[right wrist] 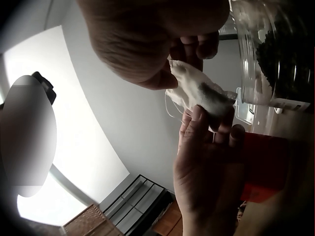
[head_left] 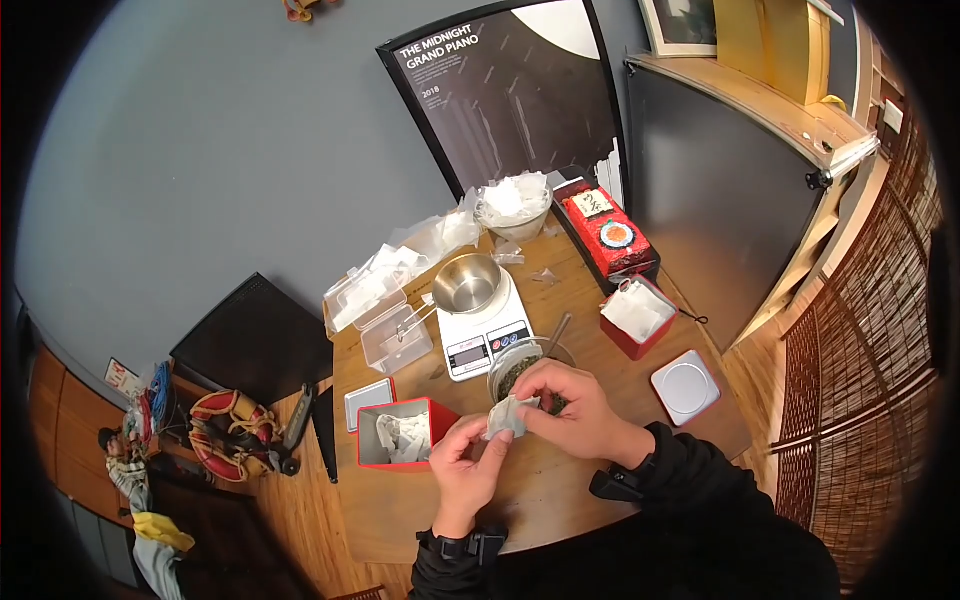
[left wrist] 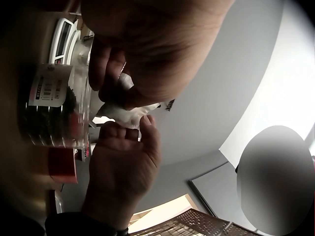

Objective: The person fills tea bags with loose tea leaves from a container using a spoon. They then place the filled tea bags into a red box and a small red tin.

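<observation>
Both hands hold a small white drawstring tea bag (head_left: 504, 418) over the front of the table. My left hand (head_left: 466, 470) pinches its lower part between thumb and fingers, and my right hand (head_left: 575, 412) grips its upper edge. A dark patch shows through the cloth of the bag (right wrist: 197, 88) in the right wrist view, with a loose string hanging beside it. Just beyond the hands stands a clear plastic jar (left wrist: 51, 110) of dark dried leaves, partly covered by the right hand in the head view. A spoon handle (head_left: 560, 332) rises from the jar.
A white kitchen scale (head_left: 485, 330) carries a steel pan (head_left: 468, 284). An open red tin (head_left: 365, 440) of white bags stands left, another red tin (head_left: 630, 335) right. A lid (head_left: 686, 388), clear box (head_left: 397, 345), bowl (head_left: 520, 230) and red package (head_left: 612, 235) surround them.
</observation>
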